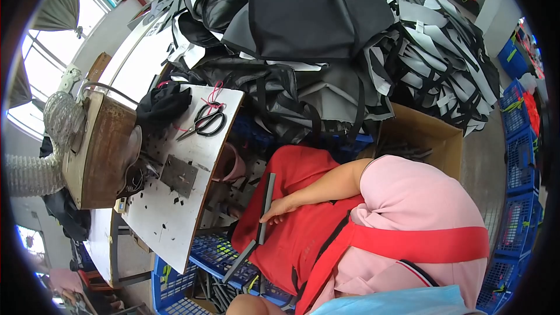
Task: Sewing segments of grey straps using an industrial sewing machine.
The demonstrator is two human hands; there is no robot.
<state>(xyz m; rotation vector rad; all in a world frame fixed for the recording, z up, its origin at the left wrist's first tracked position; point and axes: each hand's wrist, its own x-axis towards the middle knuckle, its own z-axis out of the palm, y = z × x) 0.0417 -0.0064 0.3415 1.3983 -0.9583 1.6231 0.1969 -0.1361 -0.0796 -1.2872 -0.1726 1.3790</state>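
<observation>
My right hand (280,210) reaches across my red apron (318,198) and is closed, thumb and fingers, on a narrow grey strip (269,195) standing nearly upright. A second grey strip (239,261) slants from its lower end toward a blue plastic crate (216,254); I cannot tell whether the two are joined. Several dark strips (219,294) lie in and by the crate. Some bare skin shows at the lower edge, but my left hand is not in view.
A white worktable (157,221) at left bears black-handled scissors (209,121), a metal plate (178,175) and a rusty-cased machine (99,149). Black and grey fabric pieces (315,11) pile up ahead. A cardboard box (446,140) holds strips. Blue crates (519,192) line the right.
</observation>
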